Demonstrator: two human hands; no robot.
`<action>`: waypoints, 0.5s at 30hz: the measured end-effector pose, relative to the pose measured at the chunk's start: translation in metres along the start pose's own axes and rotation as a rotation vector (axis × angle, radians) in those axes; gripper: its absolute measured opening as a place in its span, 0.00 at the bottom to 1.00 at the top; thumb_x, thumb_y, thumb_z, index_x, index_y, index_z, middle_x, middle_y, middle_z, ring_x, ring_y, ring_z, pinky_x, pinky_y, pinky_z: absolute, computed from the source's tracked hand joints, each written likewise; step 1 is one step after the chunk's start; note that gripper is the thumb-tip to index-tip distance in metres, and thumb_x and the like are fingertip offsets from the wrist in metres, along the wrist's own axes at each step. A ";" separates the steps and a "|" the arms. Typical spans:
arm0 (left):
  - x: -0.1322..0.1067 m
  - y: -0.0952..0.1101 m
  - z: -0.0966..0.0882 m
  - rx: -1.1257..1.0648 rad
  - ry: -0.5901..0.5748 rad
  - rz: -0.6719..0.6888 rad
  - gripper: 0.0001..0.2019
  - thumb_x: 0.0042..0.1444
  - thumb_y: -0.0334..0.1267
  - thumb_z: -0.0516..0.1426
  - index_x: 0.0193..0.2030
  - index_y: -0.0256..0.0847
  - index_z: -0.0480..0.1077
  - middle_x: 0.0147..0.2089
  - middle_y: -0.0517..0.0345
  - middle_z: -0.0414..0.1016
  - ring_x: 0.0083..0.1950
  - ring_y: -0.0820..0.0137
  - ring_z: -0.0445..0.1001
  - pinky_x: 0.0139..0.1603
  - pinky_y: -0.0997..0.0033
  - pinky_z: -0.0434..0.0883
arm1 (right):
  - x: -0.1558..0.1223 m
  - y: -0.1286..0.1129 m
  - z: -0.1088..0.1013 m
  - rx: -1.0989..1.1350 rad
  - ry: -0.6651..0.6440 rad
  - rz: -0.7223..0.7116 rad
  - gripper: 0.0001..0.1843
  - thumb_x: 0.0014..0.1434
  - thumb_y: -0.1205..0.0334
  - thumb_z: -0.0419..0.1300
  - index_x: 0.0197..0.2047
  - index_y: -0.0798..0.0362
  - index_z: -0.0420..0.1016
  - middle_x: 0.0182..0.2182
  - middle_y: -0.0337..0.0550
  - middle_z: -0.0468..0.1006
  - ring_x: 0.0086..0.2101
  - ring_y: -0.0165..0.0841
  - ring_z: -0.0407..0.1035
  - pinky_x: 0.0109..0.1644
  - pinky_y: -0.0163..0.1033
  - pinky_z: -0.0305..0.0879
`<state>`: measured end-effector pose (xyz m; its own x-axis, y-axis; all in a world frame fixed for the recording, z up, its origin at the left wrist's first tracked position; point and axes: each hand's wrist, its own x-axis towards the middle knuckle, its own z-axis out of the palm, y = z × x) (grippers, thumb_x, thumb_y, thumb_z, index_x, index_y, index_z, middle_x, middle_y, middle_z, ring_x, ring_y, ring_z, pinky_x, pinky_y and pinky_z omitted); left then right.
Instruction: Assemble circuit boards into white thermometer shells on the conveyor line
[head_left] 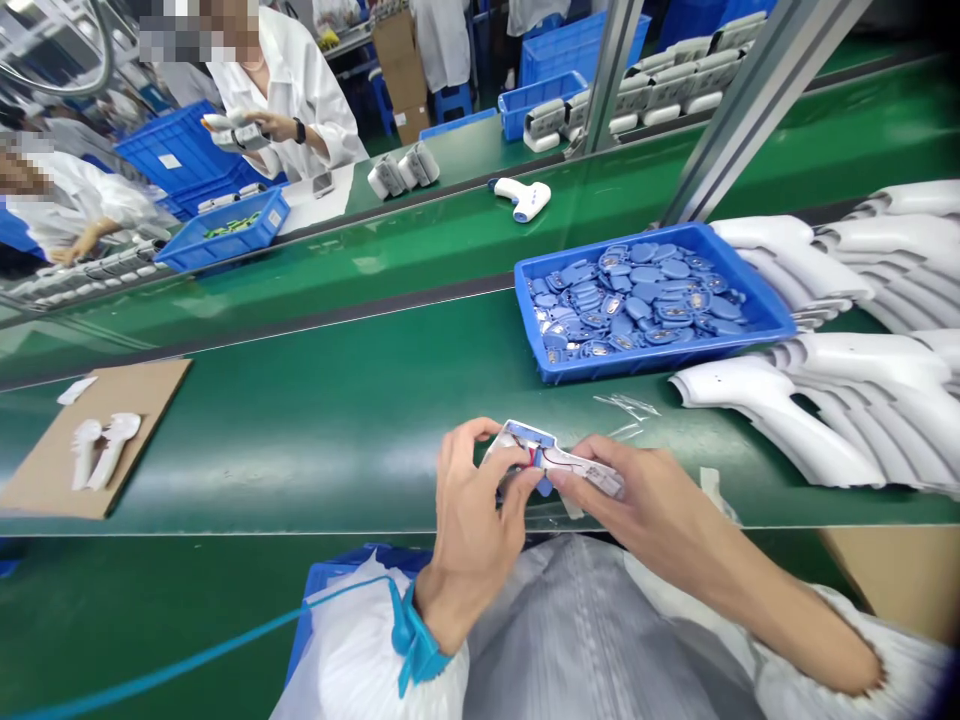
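Observation:
Both my hands hold one white plastic housing half (525,447) with a blue part and red and black wires inside it, just above the near edge of the green belt. My left hand (472,510) grips its left end, thumb and fingers pinched around it. My right hand (637,495) grips the right end, its thumb pressing a small blue piece against the shell. A blue tray (757,300) full of small blue button pads stands behind my right hand. White gun-shaped housing halves (825,430) lie stacked to the right.
A cardboard sheet (142,400) with two white parts lies at the left on the green belt (337,400). A finished white device (523,197) rests on the far belt. Two people in white coats work at the far left beside blue bins (225,232). A metal post (742,100) rises behind the tray.

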<state>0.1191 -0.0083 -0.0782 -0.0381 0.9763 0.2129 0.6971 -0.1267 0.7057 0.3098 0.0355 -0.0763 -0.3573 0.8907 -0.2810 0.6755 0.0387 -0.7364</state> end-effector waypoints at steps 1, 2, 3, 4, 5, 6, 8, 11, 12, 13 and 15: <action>0.000 0.002 0.000 0.008 0.007 0.005 0.06 0.68 0.33 0.56 0.42 0.44 0.76 0.55 0.50 0.70 0.58 0.58 0.68 0.57 0.55 0.67 | -0.001 -0.001 0.002 -0.013 0.016 -0.010 0.23 0.67 0.38 0.54 0.32 0.48 0.69 0.20 0.32 0.68 0.22 0.28 0.55 0.26 0.37 0.52; 0.001 0.003 -0.001 0.007 0.006 0.000 0.08 0.68 0.33 0.55 0.41 0.43 0.76 0.55 0.49 0.70 0.57 0.58 0.68 0.56 0.55 0.67 | -0.002 -0.002 0.003 -0.021 0.031 -0.029 0.22 0.67 0.39 0.54 0.31 0.48 0.68 0.19 0.32 0.67 0.21 0.28 0.54 0.25 0.37 0.51; 0.001 0.005 -0.002 0.003 -0.002 -0.010 0.08 0.68 0.33 0.55 0.40 0.43 0.76 0.55 0.49 0.71 0.57 0.58 0.68 0.57 0.55 0.67 | -0.002 -0.003 0.002 -0.022 0.041 -0.050 0.22 0.67 0.40 0.54 0.30 0.48 0.68 0.18 0.32 0.66 0.21 0.28 0.54 0.25 0.37 0.51; 0.002 0.006 -0.003 -0.004 -0.010 -0.027 0.08 0.68 0.34 0.56 0.38 0.43 0.76 0.55 0.49 0.71 0.58 0.58 0.68 0.58 0.54 0.66 | -0.003 -0.004 0.002 -0.018 0.046 -0.070 0.22 0.68 0.41 0.54 0.30 0.48 0.68 0.18 0.31 0.66 0.20 0.28 0.54 0.25 0.37 0.51; 0.002 0.007 -0.005 -0.018 -0.015 -0.054 0.07 0.67 0.34 0.57 0.37 0.43 0.76 0.55 0.49 0.71 0.58 0.57 0.68 0.59 0.54 0.66 | -0.004 -0.005 0.000 -0.011 0.047 -0.087 0.22 0.68 0.41 0.54 0.30 0.48 0.68 0.18 0.31 0.66 0.20 0.28 0.54 0.24 0.37 0.50; 0.003 0.007 -0.006 -0.047 -0.002 -0.095 0.06 0.65 0.35 0.59 0.35 0.43 0.75 0.55 0.49 0.71 0.59 0.57 0.69 0.60 0.54 0.65 | -0.005 -0.006 -0.002 -0.003 0.045 -0.102 0.22 0.68 0.42 0.55 0.29 0.48 0.68 0.18 0.31 0.66 0.20 0.28 0.54 0.24 0.37 0.50; 0.006 0.004 -0.007 -0.182 0.062 -0.225 0.04 0.61 0.34 0.63 0.36 0.42 0.71 0.56 0.50 0.71 0.58 0.59 0.71 0.59 0.56 0.67 | -0.006 -0.005 -0.007 0.010 0.031 -0.137 0.21 0.68 0.42 0.55 0.30 0.48 0.69 0.19 0.31 0.67 0.20 0.27 0.55 0.24 0.36 0.50; 0.013 -0.007 -0.006 -0.499 -0.060 -0.484 0.14 0.56 0.38 0.66 0.43 0.42 0.66 0.51 0.50 0.76 0.47 0.63 0.77 0.47 0.62 0.73 | -0.006 0.001 -0.013 0.013 -0.015 -0.188 0.20 0.69 0.43 0.55 0.32 0.48 0.73 0.20 0.31 0.68 0.21 0.27 0.57 0.24 0.36 0.52; 0.016 -0.011 -0.005 -0.579 -0.182 -0.549 0.15 0.56 0.41 0.67 0.43 0.41 0.66 0.46 0.50 0.78 0.41 0.65 0.77 0.41 0.65 0.73 | -0.006 0.004 -0.014 0.011 -0.039 -0.186 0.21 0.69 0.43 0.55 0.32 0.48 0.74 0.20 0.32 0.69 0.21 0.27 0.57 0.24 0.36 0.53; 0.018 -0.015 -0.005 -0.639 -0.316 -0.600 0.17 0.55 0.44 0.67 0.43 0.39 0.68 0.40 0.51 0.78 0.36 0.66 0.76 0.36 0.68 0.71 | -0.005 0.006 -0.014 0.015 -0.070 -0.173 0.21 0.69 0.42 0.55 0.33 0.48 0.75 0.20 0.32 0.69 0.21 0.27 0.57 0.24 0.36 0.53; 0.021 -0.019 -0.004 -0.723 -0.476 -0.653 0.19 0.54 0.49 0.68 0.40 0.36 0.70 0.32 0.54 0.76 0.29 0.71 0.71 0.30 0.72 0.66 | -0.004 0.011 -0.015 0.042 -0.118 -0.128 0.23 0.68 0.39 0.55 0.33 0.48 0.77 0.21 0.33 0.71 0.21 0.28 0.59 0.23 0.36 0.54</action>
<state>0.1020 0.0138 -0.0845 0.1413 0.8411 -0.5222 0.0497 0.5208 0.8522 0.3280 0.0394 -0.0740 -0.5136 0.8202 -0.2519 0.5930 0.1271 -0.7951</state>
